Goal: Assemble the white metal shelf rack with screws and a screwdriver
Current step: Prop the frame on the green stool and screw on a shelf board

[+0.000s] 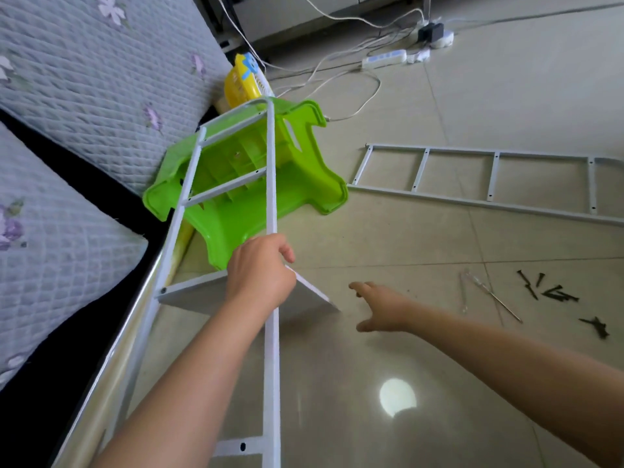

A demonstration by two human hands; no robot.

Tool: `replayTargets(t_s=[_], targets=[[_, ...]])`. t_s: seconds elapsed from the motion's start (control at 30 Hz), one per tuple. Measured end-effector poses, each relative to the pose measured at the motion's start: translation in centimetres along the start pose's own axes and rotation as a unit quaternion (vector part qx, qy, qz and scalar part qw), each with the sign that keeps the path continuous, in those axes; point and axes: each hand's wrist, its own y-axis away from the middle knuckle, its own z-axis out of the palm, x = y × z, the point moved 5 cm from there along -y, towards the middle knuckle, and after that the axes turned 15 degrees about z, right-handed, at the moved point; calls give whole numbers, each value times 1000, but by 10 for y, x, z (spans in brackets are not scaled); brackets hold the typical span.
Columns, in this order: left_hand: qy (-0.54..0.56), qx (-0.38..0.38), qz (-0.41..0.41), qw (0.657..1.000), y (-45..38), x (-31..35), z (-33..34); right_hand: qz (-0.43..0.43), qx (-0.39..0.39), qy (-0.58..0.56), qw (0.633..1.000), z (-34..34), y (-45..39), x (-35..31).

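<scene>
A white ladder-shaped side frame (271,184) of the rack stands on edge, leaning along the bed's rail. My left hand (261,268) grips its near rail where a white shelf panel (202,292) joins it. My right hand (378,307) reaches out low over the floor with fingers spread, just right of the panel's free corner, and holds nothing. A second side frame (493,177) lies flat on the tiles at the right. A screwdriver (496,297) with a clear handle and several black screws (553,292) lie on the floor further right.
A green plastic stool (304,184) lies overturned behind the frame. A yellow basket (241,84) sits by the bed. The quilted mattress (84,96) fills the left side. Power strips (385,58) and white cables trail across the far floor.
</scene>
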Motion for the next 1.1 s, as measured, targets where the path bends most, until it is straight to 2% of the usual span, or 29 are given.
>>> replayTargets(t_s=[0.13,0.3,0.47,0.6,0.7,0.77,0.87,1.0,1.1], targets=[[45,27,30,998,19,-24,-17,-10,8,16,1000,23,-10,-39],[126,29,85,988,30,-49,-34,-35,46,66,996,14,-4,-55],[153,50,116,980,29,-70,-45,-73,157,78,982,-52,21,-32],[191,106,116,969,22,-70,-38,-88,235,82,965,-109,45,-13],[213,150,103,960,17,-71,-26,-93,280,109,949,-138,59,-3],[226,169,85,956,16,-73,-14,-125,322,117,931,-154,66,-3],[220,187,50,956,15,-79,7,-195,409,140,880,-169,79,-10],[150,182,0,972,16,-88,36,-235,453,173,842,-171,92,-26],[152,201,-41,967,15,-90,42,-244,468,168,833,-165,92,-26]])
